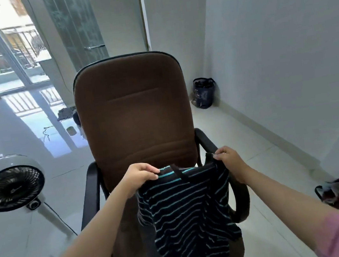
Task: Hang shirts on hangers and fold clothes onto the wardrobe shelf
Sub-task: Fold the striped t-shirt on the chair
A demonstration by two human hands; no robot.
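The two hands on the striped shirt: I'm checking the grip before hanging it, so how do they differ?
The left hand pinches the striped shirt at a turquoise-striped top edge, while the right hand pinches a plain dark edge. The left hand sits in front of the brown chair back; the right hand is by its armrest, slightly higher. Both hold the shirt up above the seat.

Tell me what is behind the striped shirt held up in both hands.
Behind the striped shirt, held by the left hand and right hand, is the brown office chair. Its backrest shows above; most of its seat is covered, so anything lying there cannot be seen.
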